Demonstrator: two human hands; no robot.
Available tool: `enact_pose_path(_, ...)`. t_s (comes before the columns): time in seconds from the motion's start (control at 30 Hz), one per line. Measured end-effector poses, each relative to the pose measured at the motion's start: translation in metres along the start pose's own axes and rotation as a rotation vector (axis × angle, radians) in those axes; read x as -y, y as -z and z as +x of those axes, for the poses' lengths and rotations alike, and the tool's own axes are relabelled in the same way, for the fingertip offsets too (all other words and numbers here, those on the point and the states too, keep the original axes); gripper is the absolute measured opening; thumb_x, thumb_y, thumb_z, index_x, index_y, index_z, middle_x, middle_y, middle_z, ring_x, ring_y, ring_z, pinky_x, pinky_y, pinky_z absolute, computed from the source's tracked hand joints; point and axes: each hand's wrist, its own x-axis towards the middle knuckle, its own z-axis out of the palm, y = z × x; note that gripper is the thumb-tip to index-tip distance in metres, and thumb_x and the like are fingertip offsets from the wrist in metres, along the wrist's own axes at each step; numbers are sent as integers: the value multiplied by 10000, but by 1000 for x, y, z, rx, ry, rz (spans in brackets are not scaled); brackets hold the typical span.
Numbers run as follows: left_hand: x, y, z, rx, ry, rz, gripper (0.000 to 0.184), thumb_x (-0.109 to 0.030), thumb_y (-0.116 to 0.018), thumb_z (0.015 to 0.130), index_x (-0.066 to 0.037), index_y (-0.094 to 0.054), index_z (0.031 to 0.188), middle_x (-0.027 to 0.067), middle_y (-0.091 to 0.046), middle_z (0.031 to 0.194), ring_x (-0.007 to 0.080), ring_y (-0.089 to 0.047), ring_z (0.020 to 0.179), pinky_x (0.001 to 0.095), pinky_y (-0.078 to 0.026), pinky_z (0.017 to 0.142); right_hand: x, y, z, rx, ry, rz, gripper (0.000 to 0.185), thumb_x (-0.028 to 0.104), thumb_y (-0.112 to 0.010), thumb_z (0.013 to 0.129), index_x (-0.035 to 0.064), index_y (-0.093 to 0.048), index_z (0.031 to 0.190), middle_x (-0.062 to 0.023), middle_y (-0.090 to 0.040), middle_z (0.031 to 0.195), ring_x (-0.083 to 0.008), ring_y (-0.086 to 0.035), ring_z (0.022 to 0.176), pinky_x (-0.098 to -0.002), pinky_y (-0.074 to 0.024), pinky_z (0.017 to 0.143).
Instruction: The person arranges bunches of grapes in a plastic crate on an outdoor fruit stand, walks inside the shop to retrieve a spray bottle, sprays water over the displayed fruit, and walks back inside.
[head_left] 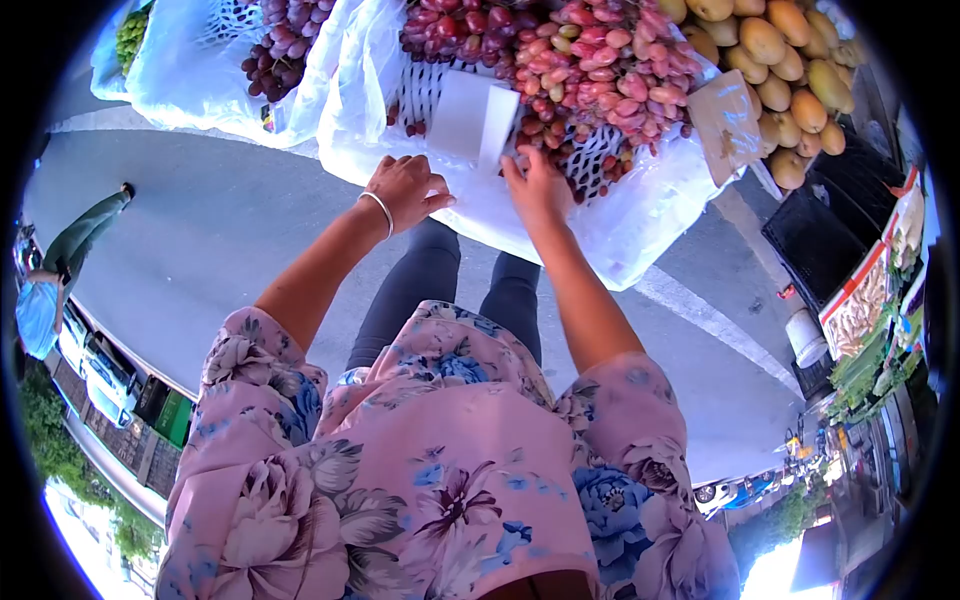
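A crate lined with white plastic (640, 235) holds red grapes (600, 65), with a white card (462, 115) lying over its mesh. My left hand (405, 192), a bracelet on the wrist, hovers at the crate's near edge with its fingers curled, and whether anything small is between them cannot be made out. Beside the card's right edge is my right hand (538, 185), thumb and forefinger apart, close to some loose grapes. Nothing shows in its grasp.
Dark grapes (290, 45) fill a second lined crate at the upper left. Yellow-orange fruit (790, 70) and a cardboard sign (725, 125) are at the right, above black crates (820, 240). A person (85, 235) with a blue bag is far left.
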Motion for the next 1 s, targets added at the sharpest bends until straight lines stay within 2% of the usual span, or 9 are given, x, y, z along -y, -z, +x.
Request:
enact_pose_path(0.13,23,-8,12,0,77,-55,226,-293,-496,801,-100,-612,824,97,-553,779,228,-529,792,344,-414,709,23,-37,19,163,-352,-35,407,347,-523,729,153,-433,1075,-150,-593,863,-335,-572,792,-415,-443,694)
enact_pose_path(0.2,35,-10,28,-29,156,-308,235,-253,-490,788,-39,-586,801,154,-578,780,296,-557,731,368,-431,672,16,-34,19,168,-258,-63,375,328,-510,733,157,-441,1059,-151,-593,865,-331,-573,789,-418,-443,691)
enact_pose_path(0.33,61,-35,86,-86,585,-549,312,-237,-453,773,9,-563,930,181,-559,991,332,-545,894,364,-412,794,-43,-24,7,-28,-48,-19,276,266,-517,721,152,-489,970,-139,-592,814,-318,-574,729,-432,-439,632)
enact_pose_path(0.4,88,-60,121,51,675,-621,276,-203,-458,771,5,-552,925,172,-564,932,313,-553,848,390,-425,740,-47,17,-5,-15,-190,-165,272,267,-530,716,124,-492,945,-134,-587,838,-332,-564,751,-426,-435,661)
enact_pose_path(0.47,80,-68,129,-137,958,-997,337,-202,-463,761,6,-508,1022,184,-536,998,323,-522,921,421,-418,752,-67,33,-16,-87,-276,-177,285,269,-530,705,115,-491,941,-146,-583,883,-336,-557,803,-429,-430,689)
enact_pose_path(0.6,73,-37,136,-111,1197,-973,507,-196,-562,675,33,-456,1115,200,-466,1146,326,-460,1052,352,-363,865,-75,55,-20,-99,-582,-261,288,239,-518,712,68,-483,941,-162,-579,901,-346,-552,832,-430,-425,707)
enact_pose_path(0.7,71,-49,138,-166,1092,-860,564,-178,-615,623,25,-452,1123,190,-474,1141,292,-478,1039,323,-374,859,-60,57,-20,-38,-665,-368,273,218,-508,717,46,-485,928,-175,-574,911,-350,-548,845,-423,-423,721)
enact_pose_path(0.83,81,-65,133,-396,996,-696,646,-196,-665,562,12,-439,1130,157,-503,1115,250,-499,1019,294,-399,851,-41,52,-26,-159,-507,-259,268,253,-530,714,49,-494,884,-181,-548,869,-338,-538,816,-421,-418,697)
enact_pose_path(1.0,139,-115,157,-236,1030,-702,631,-187,-687,513,25,-479,1070,148,-560,1003,248,-547,908,286,-427,800,-27,50,-44,-179,-254,-124,275,244,-587,675,3,-488,763,-174,-516,814,-337,-506,777,-425,-406,670)
